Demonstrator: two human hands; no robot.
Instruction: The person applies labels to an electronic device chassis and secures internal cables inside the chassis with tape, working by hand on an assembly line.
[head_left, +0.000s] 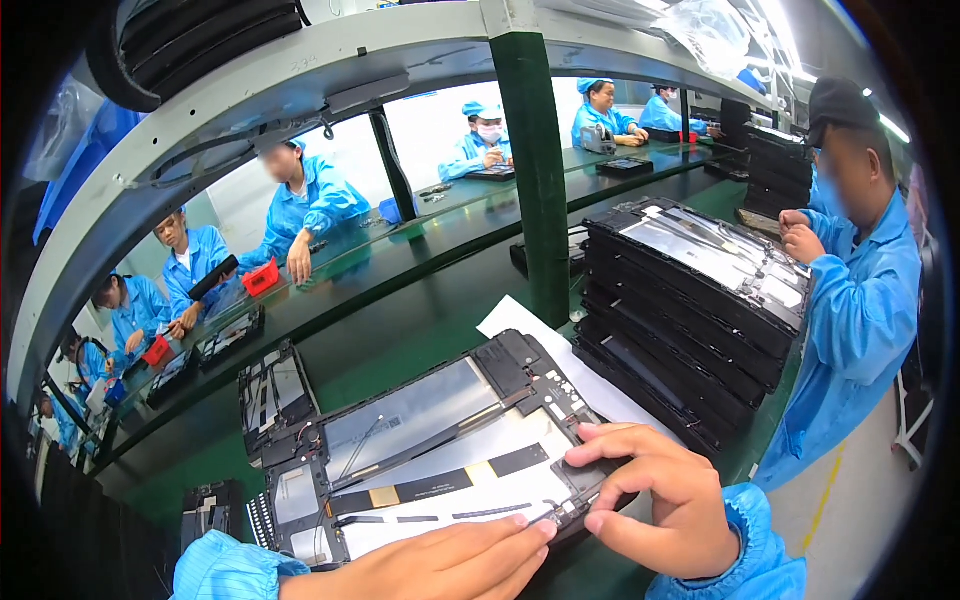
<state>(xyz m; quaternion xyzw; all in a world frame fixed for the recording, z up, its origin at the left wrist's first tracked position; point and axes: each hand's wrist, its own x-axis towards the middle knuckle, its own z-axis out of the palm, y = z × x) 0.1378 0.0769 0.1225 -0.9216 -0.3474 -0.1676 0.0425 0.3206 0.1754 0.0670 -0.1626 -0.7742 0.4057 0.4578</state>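
Fingers of the left hand [440, 560] lie nearly straight, while those of the right hand [690, 510] bend, thumb and forefinger parted, with nothing visible between them. Whether the left pinches a small part cannot be told. The green tabletop [400, 345] carries everything, including a tall stack of black shells [680, 320] beyond the right hand. Before the person, the open tablet-like device [430, 462] lies silver panels up, beside a white sheet [595, 385]. Across it runs a black ribbon strip [430, 488]. Both hands meet near small corner fittings [572, 500], so the step seems to be adjusting or seating something there; the next move calls for light, precise fingertip pressure. The left is palm down; the right arches in from the lower right.
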